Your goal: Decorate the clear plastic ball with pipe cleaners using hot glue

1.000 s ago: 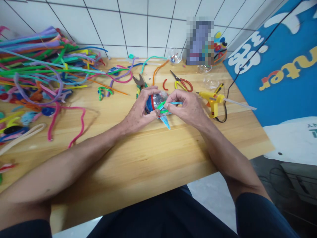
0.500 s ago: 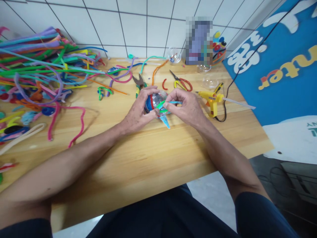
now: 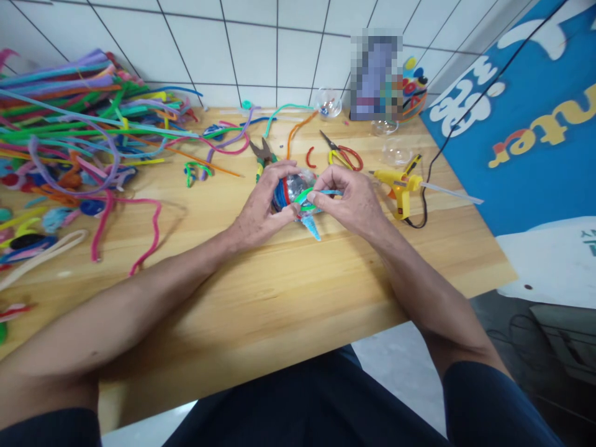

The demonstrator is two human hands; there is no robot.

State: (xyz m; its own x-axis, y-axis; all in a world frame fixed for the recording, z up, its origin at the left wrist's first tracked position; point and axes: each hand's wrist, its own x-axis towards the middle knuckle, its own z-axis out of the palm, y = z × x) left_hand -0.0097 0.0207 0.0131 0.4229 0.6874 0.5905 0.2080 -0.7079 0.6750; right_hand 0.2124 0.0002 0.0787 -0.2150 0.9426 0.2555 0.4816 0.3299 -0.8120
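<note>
The round silver-and-clear piece (image 3: pixel 295 188) is above the middle of the wooden table (image 3: pixel 279 298), between the 2 hands. The left hand (image 3: pixel 265 202) clamps it from 9 o'clock; the right hand (image 3: pixel 354 198) has thumb and forefinger together on the light-blue strip (image 3: pixel 331 193), though whether the green strip (image 3: pixel 303 197) is also pinched, the person's fingers hide. The work looks partway along: blue and red windings cover the 9 o'clock side and a light-blue cone (image 3: pixel 311 228) juts toward 5 o'clock, while the silver middle is bare and the light-blue strip has a loose length. From the piece, the pliers (image 3: pixel 264 155) lie at 11 o'clock, scissors (image 3: pixel 343 156) at 1 and glue gun (image 3: pixel 399 189) at 3.
</note>
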